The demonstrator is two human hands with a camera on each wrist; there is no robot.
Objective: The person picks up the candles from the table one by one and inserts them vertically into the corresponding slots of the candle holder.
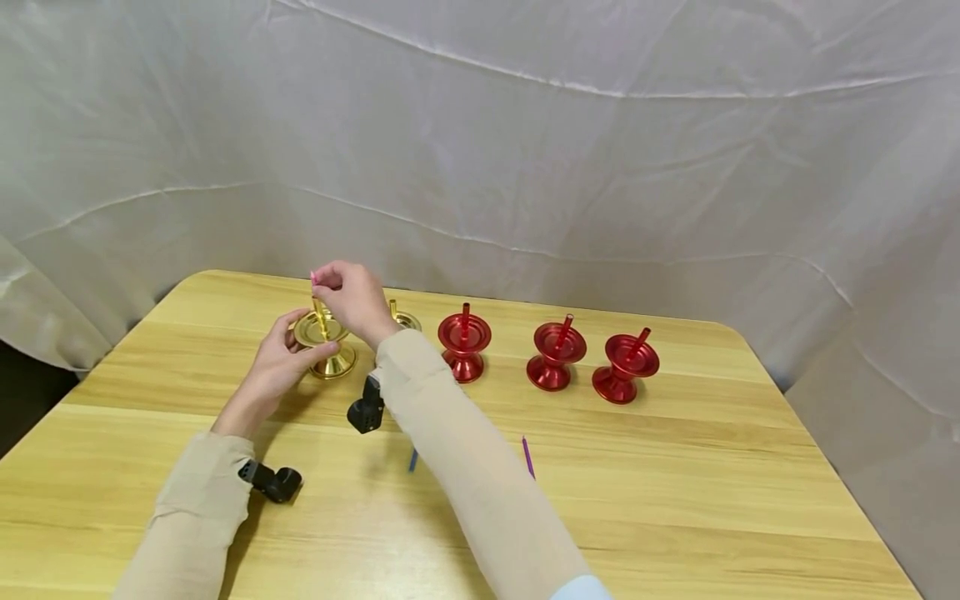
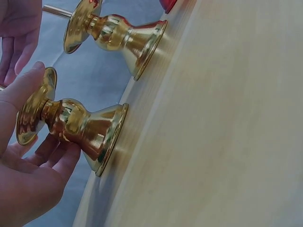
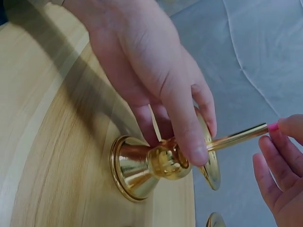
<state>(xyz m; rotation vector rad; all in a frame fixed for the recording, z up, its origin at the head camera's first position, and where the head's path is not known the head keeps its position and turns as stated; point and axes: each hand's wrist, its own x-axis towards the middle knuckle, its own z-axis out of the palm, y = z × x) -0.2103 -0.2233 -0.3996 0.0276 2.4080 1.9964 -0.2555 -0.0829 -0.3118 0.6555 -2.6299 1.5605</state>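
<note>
My left hand (image 1: 279, 360) holds a gold candle holder (image 1: 335, 363) by its dish and stem, thumb on one side and fingers round the other. The holder stands on the table at the left of a row. Above it, my right hand (image 1: 354, 298) pinches a thin pink candle (image 3: 273, 126) between thumb and fingertips. The candle's lower end sits at the mouth of the holder's upright gold tube (image 3: 239, 136), and only a short pink piece shows. A second gold candle holder (image 2: 113, 35) stands just right of the first, partly hidden by my right hand in the head view.
Three red candle holders (image 1: 464, 342), each with an upright tube, continue the row rightward. Nearer me, a blue candle (image 1: 413, 460) and a purple candle (image 1: 528, 457) lie on the wooden table (image 1: 712, 483), partly covered by my right sleeve. A grey curtain (image 1: 480, 167) hangs behind.
</note>
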